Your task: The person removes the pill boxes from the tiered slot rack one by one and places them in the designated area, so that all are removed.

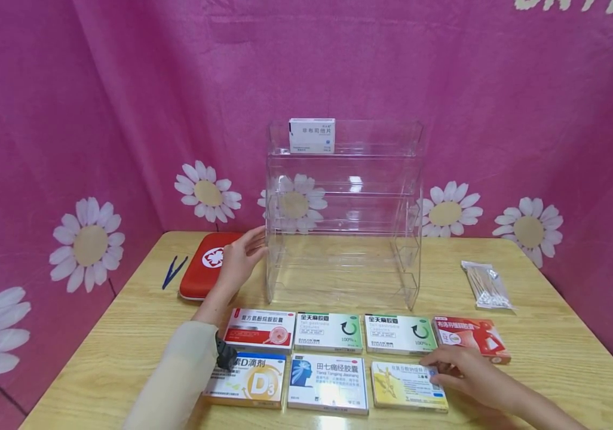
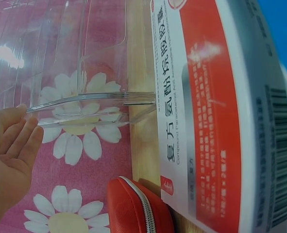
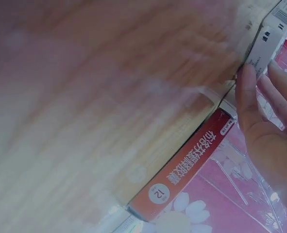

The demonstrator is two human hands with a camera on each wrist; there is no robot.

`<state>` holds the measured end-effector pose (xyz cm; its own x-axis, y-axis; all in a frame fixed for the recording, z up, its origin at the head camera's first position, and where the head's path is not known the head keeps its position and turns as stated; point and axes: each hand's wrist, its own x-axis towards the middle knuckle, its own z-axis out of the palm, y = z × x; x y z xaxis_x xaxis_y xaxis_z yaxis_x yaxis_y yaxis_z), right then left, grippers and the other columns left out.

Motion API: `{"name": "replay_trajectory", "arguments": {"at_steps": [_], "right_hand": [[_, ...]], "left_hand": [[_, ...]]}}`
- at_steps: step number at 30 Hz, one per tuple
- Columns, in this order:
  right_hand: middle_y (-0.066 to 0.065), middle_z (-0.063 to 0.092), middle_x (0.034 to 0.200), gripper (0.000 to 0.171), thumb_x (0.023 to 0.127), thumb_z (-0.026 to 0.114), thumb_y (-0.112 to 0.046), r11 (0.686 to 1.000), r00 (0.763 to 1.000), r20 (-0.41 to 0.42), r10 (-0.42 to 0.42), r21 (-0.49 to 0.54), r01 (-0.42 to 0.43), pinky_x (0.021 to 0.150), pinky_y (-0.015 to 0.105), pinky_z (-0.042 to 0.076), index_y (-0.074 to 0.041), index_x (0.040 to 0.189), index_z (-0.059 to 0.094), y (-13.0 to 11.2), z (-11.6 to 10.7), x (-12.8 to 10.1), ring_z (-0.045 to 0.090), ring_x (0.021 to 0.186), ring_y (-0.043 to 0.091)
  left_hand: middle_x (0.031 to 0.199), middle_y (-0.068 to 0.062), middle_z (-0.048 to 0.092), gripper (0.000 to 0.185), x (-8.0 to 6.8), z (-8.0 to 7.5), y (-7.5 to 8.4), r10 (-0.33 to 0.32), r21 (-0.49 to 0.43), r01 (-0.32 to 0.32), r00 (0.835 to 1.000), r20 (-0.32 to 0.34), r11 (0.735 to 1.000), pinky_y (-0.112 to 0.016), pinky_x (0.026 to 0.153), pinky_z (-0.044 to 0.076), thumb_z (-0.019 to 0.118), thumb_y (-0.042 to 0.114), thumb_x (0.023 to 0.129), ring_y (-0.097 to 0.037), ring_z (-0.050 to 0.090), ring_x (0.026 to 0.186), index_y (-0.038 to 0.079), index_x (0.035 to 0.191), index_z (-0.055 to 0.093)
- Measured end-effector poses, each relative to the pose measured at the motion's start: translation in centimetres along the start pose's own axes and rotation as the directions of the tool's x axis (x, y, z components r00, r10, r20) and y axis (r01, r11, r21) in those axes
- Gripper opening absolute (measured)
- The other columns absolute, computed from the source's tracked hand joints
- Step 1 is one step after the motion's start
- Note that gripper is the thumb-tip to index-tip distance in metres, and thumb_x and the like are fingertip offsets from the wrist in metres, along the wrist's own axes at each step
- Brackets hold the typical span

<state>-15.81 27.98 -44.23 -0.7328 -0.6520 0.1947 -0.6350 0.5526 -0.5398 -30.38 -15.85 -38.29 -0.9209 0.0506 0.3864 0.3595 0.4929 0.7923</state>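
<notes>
My left hand (image 1: 255, 242) is open, its straight fingers against the left wall of a clear acrylic tiered shelf (image 1: 344, 239); the left wrist view shows the same palm (image 2: 9, 155) beside the shelf wall (image 2: 85, 73). A white medicine box (image 1: 312, 135) stands on the top tier. My right hand (image 1: 434, 367) pinches the right end of a yellow medicine box (image 1: 400, 385) in the front row, thumb on its far edge and fingers on top. In the right wrist view the thumb (image 3: 247, 92) presses that box's end (image 3: 269, 39).
Several other medicine boxes lie in two rows before the shelf, among them a red one (image 1: 473, 335) just behind my right hand and a red-and-white one (image 2: 206, 121). A red first-aid pouch (image 1: 207, 263), blue tweezers (image 1: 174, 272) and a pack of cotton swabs (image 1: 486, 285) lie on the wooden table (image 1: 554, 346).
</notes>
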Motion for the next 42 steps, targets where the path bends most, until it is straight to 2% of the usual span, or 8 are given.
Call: {"name": "replay_trajectory", "arguments": {"at_steps": [8, 16, 20, 24, 29, 32, 36, 42], "right_hand": [[-0.009, 0.066, 0.085, 0.022, 0.087, 0.072, -0.019, 1.0, 1.0, 0.006, 0.013, -0.014, -0.013, 0.06, 0.016, 0.053, -0.005, 0.104, 0.071, -0.2, -0.1, 0.4, 0.047, 0.077, -0.012], [-0.009, 0.065, 0.086, 0.017, 0.086, 0.073, -0.012, 0.998, 0.989, -0.145, 0.028, -0.057, -0.037, 0.059, 0.015, 0.052, -0.009, 0.103, 0.07, -1.6, -2.3, 2.3, 0.05, 0.075, -0.01], [-0.004, 0.067, 0.091, 0.021, 0.085, 0.072, -0.005, 0.996, 0.98, -0.198, -0.037, -0.089, 0.019, 0.062, 0.018, 0.057, -0.01, 0.105, 0.068, -1.8, -3.8, 4.8, 0.056, 0.079, -0.008], [0.002, 0.069, 0.098, 0.024, 0.086, 0.071, -0.004, 0.995, 0.974, -0.222, -0.048, -0.1, 0.027, 0.071, 0.023, 0.061, -0.01, 0.109, 0.067, -1.4, -5.3, 7.8, 0.061, 0.085, -0.005], [0.008, 0.07, 0.103, 0.024, 0.087, 0.07, -0.004, 0.991, 0.96, -0.269, -0.076, -0.127, 0.043, 0.078, 0.031, 0.063, -0.005, 0.11, 0.068, -1.2, -7.3, 12.1, 0.067, 0.089, 0.01], [0.01, 0.07, 0.105, 0.024, 0.088, 0.07, -0.004, 0.991, 0.95, -0.299, -0.087, -0.121, 0.053, 0.081, 0.028, 0.062, -0.004, 0.112, 0.068, -1.3, -8.5, 14.9, 0.067, 0.091, 0.015], [0.01, 0.068, 0.106, 0.027, 0.088, 0.071, -0.007, 0.991, 0.924, -0.37, -0.099, -0.119, 0.059, 0.082, 0.025, 0.06, -0.004, 0.114, 0.067, -1.8, -10.2, 18.6, 0.066, 0.091, 0.014], [0.017, 0.064, 0.114, 0.035, 0.086, 0.072, -0.006, 0.994, 0.871, -0.482, -0.101, -0.09, 0.065, 0.093, 0.043, 0.057, 0.0, 0.119, 0.064, -3.4, -12.4, 24.1, 0.065, 0.102, 0.032]], "left_hand": [[0.131, -0.018, 0.064, 0.049, 0.2, -0.3, -0.3, 0.001, -0.004, -0.001, 1.0, -0.008, 1.0, -0.042, 0.101, 0.053, 0.068, 0.003, 0.089, -0.033, 0.064, 0.119, 0.004, 0.137, 0.055], [0.129, -0.022, 0.064, 0.048, 0.2, -0.3, -0.4, 0.031, -0.024, -0.031, 0.999, -0.012, 0.999, -0.044, 0.1, 0.054, 0.068, -0.001, 0.088, -0.035, 0.064, 0.118, 0.0, 0.134, 0.056], [0.128, -0.023, 0.064, 0.048, 0.2, -0.4, -0.3, 0.044, -0.036, -0.045, 0.999, -0.019, 0.998, -0.045, 0.1, 0.054, 0.068, -0.003, 0.087, -0.037, 0.064, 0.117, -0.002, 0.133, 0.057], [0.128, -0.022, 0.064, 0.048, 0.2, -0.5, -0.3, 0.029, -0.031, -0.03, 0.999, -0.013, 0.999, -0.044, 0.1, 0.054, 0.068, -0.002, 0.087, -0.036, 0.065, 0.117, -0.001, 0.134, 0.057], [0.127, -0.023, 0.065, 0.047, 0.2, -0.2, -0.4, 0.031, -0.049, -0.032, 0.999, -0.006, 0.998, -0.044, 0.1, 0.054, 0.068, -0.001, 0.088, -0.036, 0.064, 0.117, 0.0, 0.133, 0.057], [0.126, -0.023, 0.065, 0.047, 0.2, 0.0, -0.5, 0.036, -0.045, -0.037, 0.999, -0.007, 0.998, -0.043, 0.099, 0.054, 0.068, -0.001, 0.088, -0.036, 0.065, 0.116, 0.0, 0.133, 0.057], [0.127, -0.021, 0.065, 0.047, 0.3, 0.0, -0.6, 0.034, -0.03, -0.034, 0.999, -0.005, 0.999, -0.042, 0.099, 0.054, 0.068, 0.001, 0.088, -0.034, 0.065, 0.117, 0.001, 0.134, 0.057], [0.126, -0.021, 0.066, 0.046, 0.2, 0.1, -0.8, 0.029, -0.033, -0.029, 0.999, -0.015, 0.999, -0.044, 0.099, 0.055, 0.068, -0.001, 0.087, -0.035, 0.066, 0.115, 0.002, 0.133, 0.059]]}}
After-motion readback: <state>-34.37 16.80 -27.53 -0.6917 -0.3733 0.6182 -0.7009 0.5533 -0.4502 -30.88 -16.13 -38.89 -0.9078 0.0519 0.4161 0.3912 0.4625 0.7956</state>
